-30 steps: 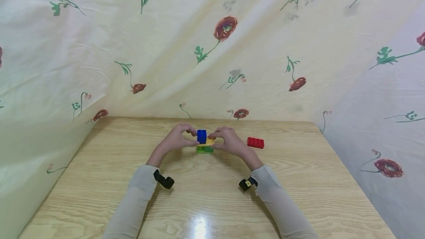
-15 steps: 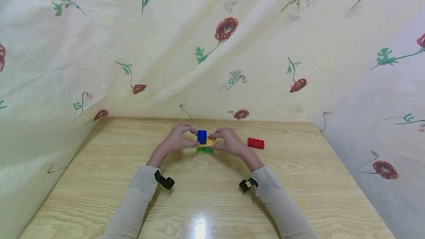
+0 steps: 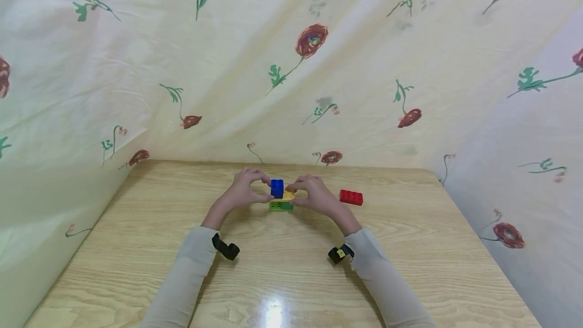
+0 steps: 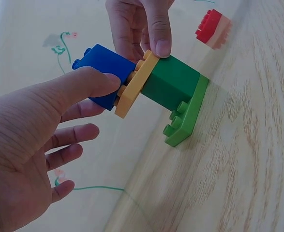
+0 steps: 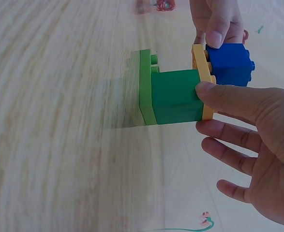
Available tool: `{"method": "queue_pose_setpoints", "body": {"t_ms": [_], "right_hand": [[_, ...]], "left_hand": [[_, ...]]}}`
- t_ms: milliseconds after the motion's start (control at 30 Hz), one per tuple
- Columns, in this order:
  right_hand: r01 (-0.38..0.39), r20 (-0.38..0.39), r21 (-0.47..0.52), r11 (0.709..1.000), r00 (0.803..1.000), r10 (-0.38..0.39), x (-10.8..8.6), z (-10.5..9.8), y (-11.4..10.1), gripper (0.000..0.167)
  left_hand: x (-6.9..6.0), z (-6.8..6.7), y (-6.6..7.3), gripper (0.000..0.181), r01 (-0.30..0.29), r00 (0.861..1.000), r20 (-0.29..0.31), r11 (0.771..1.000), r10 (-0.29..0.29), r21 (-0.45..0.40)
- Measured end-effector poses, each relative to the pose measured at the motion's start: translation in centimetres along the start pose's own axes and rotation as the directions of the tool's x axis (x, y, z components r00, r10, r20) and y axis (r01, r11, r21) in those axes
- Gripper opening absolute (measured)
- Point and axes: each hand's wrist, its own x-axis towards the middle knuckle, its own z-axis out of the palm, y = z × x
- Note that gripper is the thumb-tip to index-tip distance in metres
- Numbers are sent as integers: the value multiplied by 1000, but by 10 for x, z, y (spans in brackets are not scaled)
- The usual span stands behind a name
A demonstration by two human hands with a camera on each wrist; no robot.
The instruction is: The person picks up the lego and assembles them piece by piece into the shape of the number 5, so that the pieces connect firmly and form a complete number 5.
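A stack of toy building bricks stands on the table between both hands. Lowest is a flat light green brick point(image 4: 185, 123), with a taller dark green brick point(image 5: 176, 96) on one end of it. Across that lies a thin yellow-orange brick point(image 4: 136, 86), carrying a blue brick point(image 5: 229, 65) on its left end. The left hand point(image 3: 246, 190) pinches the blue brick between thumb and forefinger, its other fingers spread free. The right hand point(image 3: 314, 194) pinches the right end of the yellow-orange brick, the thumb also reaching the dark green brick's edge.
A red brick point(image 3: 351, 197) lies on the wooden table point(image 3: 282, 287) to the right of the stack. Flowered cloth point(image 3: 227, 65) hangs behind the table and at both sides. Each wrist wears a small black camera.
Both hands stay on the stack with the same grips. The whole scene shifts very slightly in the head view, and the cloth at the right moves a little.
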Motion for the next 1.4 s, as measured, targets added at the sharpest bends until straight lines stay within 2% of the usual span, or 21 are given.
{"method": "queue_pose_setpoints", "body": {"t_ms": [167,467,1400], "right_hand": [[-2,1,-1,1000,1000,2,0,0,0,33],[-5,0,-26,1000,1000,5,0,0,-1,33],[-2,0,-23,1000,1000,2,-1,-1,-2,33]], "left_hand": [[0,0,0,28,-7,1000,-7,1000,7,1],[1,0,2,31,22,1000,5,1000,-22,-1],[2,5,-2,31,-16,1000,-11,999,17,39]]}}
